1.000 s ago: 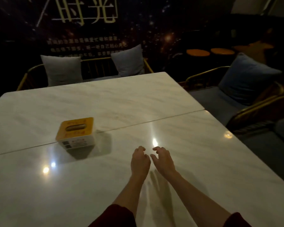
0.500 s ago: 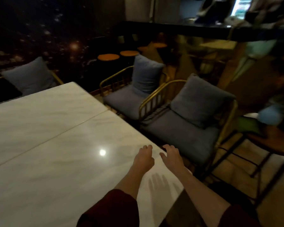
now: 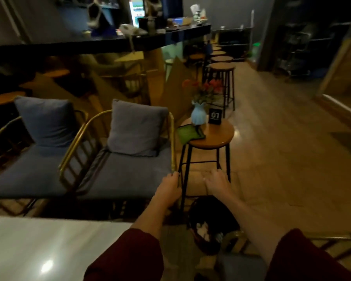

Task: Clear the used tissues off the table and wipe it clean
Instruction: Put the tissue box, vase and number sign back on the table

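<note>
Hands: I see the left hand (image 3: 168,189) and the right hand (image 3: 219,184) stretched forward side by side in the air, fingers loose and released, grasping nothing.
Sleeves: the dark red sleeves (image 3: 126,258) sit partway up the forearms.
Counter: only a corner of the white marble counter (image 3: 39,240) shows at lower left, with a spot of lamp glare on it.
Tissues: crumpled white tissues (image 3: 202,228) lie inside the dark-lined bin (image 3: 203,247) on the floor, below my right forearm and at the foot of the stool.
Stool: the round wooden stool (image 3: 217,138) beyond the hands carries a pale blue vase (image 3: 198,115) of red flowers, a black card (image 3: 215,116) marked 01, and a flat green thing (image 3: 189,134) overhanging its left edge. I cannot tell whether that is a cloth or a mat.
Chairs: two gold-framed chairs (image 3: 130,171) with blue-grey cushions stand left of the stool.
Background: a dark bar (image 3: 109,44) runs across the top of the frame, with a row of stools receding along it.
</note>
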